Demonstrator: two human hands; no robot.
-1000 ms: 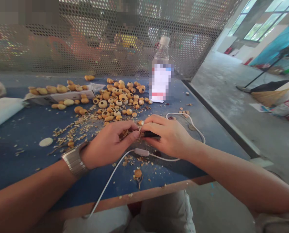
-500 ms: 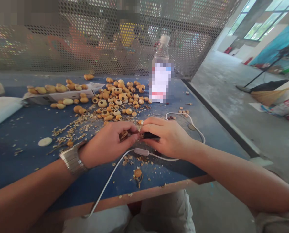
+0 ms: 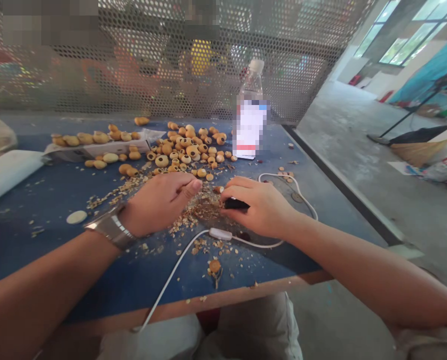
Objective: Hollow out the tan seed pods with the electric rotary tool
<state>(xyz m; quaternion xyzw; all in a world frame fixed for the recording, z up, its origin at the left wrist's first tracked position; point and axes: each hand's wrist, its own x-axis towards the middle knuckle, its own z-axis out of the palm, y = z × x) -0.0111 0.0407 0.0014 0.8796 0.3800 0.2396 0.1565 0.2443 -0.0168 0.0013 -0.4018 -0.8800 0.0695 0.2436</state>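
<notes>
- Left hand (image 3: 163, 202): fingers curled, thumb against them; cannot tell whether it holds anything.
- Gourds (image 3: 189, 149): heaped on the blue table (image 3: 129, 285) beyond the left hand, several with holes.
- Seeds (image 3: 193, 212): scattered between the hands.
- Black tool (image 3: 235, 203): pinched by the right hand (image 3: 264, 205).

A broad table with a blue top and brown front edge (image 3: 347, 220) fills the centre. From ten to one o'clock rises a grey perforated metal panel (image 3: 141, 75). Smooth grey concrete flooring (image 3: 332, 120) spreads at three o'clock. At two o'clock, dark-framed glass windows (image 3: 399, 47) admit bright daylight.
</notes>
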